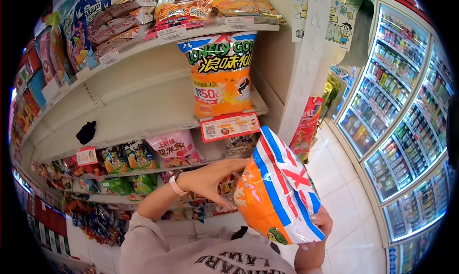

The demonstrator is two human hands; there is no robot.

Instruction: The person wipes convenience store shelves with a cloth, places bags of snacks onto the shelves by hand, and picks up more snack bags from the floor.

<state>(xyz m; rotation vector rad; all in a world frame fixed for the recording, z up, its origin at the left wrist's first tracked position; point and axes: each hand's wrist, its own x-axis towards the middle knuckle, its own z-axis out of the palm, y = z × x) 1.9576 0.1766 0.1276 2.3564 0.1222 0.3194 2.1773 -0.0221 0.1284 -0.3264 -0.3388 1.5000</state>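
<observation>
An orange, white and blue chip bag [282, 193] is held tilted in front of my chest. My right hand [322, 221] grips its lower right edge, with the fingers partly hidden by the bag. My left hand [208, 179] is beside the bag's left side, thumb and fingers spread apart. Its fingertips reach the bag's edge, and I cannot tell whether they touch it. A similar Lonely God chip bag [222, 78] stands upright at the right end of the shelf [143, 97], above a red and white price card [230, 126].
Packaged snacks [184, 6] fill the upper shelf, and a pink bag [174, 149] lies below among others. A small black item [86, 132] rests on the middle shelf. To the right are a white post [313, 49], a red hanging packet [306, 126] and drink coolers [401, 102].
</observation>
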